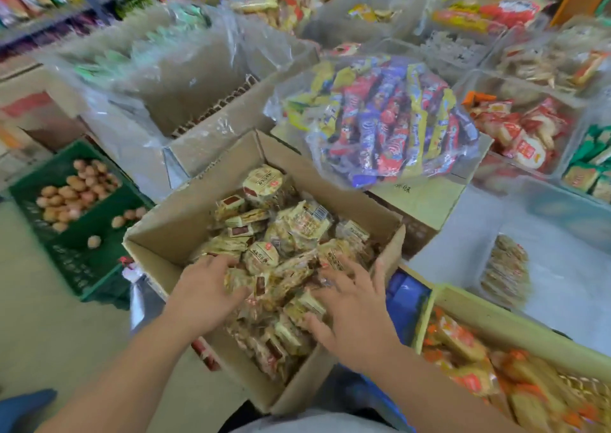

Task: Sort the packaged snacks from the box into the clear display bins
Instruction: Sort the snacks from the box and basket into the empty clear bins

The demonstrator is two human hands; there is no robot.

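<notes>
Snack packets [281, 250] heaped in the open cardboard box [172, 221], front centre. Left hand [205, 287] dug in, fingers curled round a clump. Right hand [357, 307] splayed flat on the pile, clasping nothing. Best scoop like wrappers together, right hand cupping underneath, before lifting toward the near-empty clear bin [562, 287] on the right.
</notes>
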